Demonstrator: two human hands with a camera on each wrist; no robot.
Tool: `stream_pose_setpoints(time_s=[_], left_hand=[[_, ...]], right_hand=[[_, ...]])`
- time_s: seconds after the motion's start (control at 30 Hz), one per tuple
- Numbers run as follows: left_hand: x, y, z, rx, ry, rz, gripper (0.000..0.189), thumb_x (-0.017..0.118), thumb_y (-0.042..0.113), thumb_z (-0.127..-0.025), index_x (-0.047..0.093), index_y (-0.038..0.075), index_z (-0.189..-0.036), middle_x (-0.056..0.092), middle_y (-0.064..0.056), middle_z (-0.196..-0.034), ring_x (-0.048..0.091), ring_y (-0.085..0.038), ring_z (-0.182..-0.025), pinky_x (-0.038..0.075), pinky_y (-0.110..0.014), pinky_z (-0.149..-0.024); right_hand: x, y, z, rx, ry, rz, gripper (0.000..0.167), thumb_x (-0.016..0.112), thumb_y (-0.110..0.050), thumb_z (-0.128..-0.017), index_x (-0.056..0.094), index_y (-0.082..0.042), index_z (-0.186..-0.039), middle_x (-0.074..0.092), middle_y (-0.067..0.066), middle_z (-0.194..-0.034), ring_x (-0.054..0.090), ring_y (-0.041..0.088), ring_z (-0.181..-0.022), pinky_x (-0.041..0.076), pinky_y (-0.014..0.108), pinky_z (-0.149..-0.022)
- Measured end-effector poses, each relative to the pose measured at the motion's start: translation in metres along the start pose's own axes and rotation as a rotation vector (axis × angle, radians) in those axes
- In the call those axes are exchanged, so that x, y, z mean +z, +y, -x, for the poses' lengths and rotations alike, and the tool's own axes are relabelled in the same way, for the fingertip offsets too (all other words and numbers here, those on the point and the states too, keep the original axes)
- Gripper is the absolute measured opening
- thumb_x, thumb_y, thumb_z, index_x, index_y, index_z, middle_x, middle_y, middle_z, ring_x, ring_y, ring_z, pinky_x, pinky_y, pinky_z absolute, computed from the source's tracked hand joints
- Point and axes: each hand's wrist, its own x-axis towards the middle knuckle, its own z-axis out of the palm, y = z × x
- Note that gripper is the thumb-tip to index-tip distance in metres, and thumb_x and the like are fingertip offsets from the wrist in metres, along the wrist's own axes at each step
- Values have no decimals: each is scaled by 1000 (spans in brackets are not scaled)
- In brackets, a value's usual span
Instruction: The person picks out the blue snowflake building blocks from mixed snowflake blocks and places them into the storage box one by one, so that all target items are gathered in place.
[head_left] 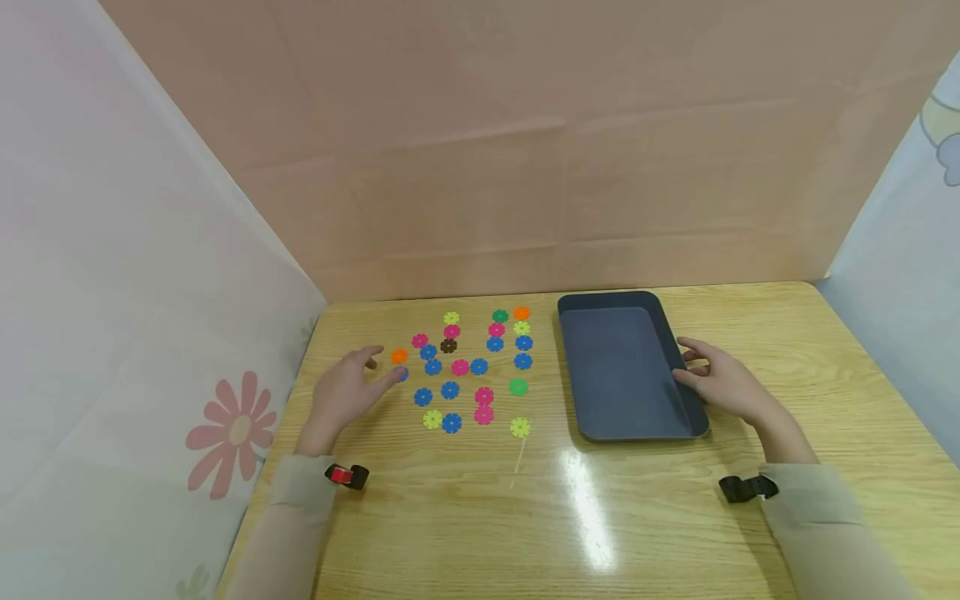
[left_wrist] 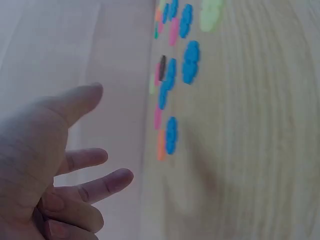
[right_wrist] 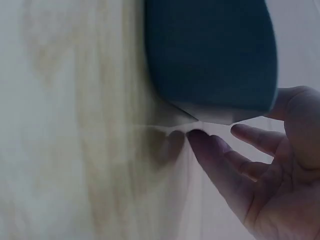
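Observation:
My left hand [head_left: 347,390] hovers over the left edge of a spread of flower-shaped plastic discs, its fingers apart. In the head view its thumb overlaps a blue disc [head_left: 403,374], just below an orange disc [head_left: 400,356]. The left wrist view shows the fingers holding nothing, clear of the blue disc [left_wrist: 171,135]. My right hand [head_left: 722,379] is at the right side of a dark grey tray [head_left: 622,367]. Its thumb reaches over the rim, and the other fingers are spread outside, with a gap below the tray wall [right_wrist: 215,95] in the right wrist view.
Several more discs in pink [head_left: 461,367], yellow [head_left: 521,427], green [head_left: 518,387] and brown [head_left: 448,346] lie flat on the wooden table [head_left: 450,517], left of the tray. A covered wall [head_left: 480,167] rises behind the table, with hung sheets at both sides.

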Motion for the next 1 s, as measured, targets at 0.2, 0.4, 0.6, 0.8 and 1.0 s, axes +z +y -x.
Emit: stream_pose_setpoints(time_s=[0.2, 0.4, 0.6, 0.8, 1.0], left_hand=[[14, -11, -7, -41, -39, 25, 72, 71, 61, -92, 62, 9, -141, 71, -11, -115, 66, -29, -87, 50, -37, -63], [26, -17, -13, -37, -47, 50, 64, 73, 57, -92, 68, 8, -133, 71, -9, -110, 65, -26, -88, 51, -41, -70], [35, -17, -14, -22, -18, 43, 50, 76, 49, -92, 74, 8, -120, 71, -8, -106, 65, -26, -89, 53, -45, -71], [37, -15, -15, -39, -15, 28, 41, 77, 43, -94, 74, 9, -116, 69, -8, -103, 65, -26, -90, 53, -45, -70], [37, -14, -18, -66, -41, 61, 42, 76, 39, -95, 72, 5, -120, 70, -11, -109, 67, -29, -98, 54, -49, -80]], right_hand=[[2, 2, 1, 3, -26, -83, 67, 53, -21, -110, 19, -1, -164, 40, 39, -144, 58, 51, -119, 57, 39, -73], [1, 5, 2, 25, -68, -247, 64, 47, -16, -112, 16, -5, -166, 34, 38, -146, 58, 22, -74, 52, 37, -59], [4, 5, 2, 44, -82, -312, 65, 47, -15, -111, 14, -7, -166, 31, 38, -149, 53, 19, -67, 49, 38, -55], [6, 6, -1, 42, -85, -322, 65, 48, -17, -111, 14, -8, -167, 31, 37, -149, 64, 28, -88, 54, 39, -59], [7, 7, -5, 35, -80, -328, 65, 49, -16, -111, 15, -9, -167, 30, 38, -150, 65, 37, -103, 59, 43, -67]])
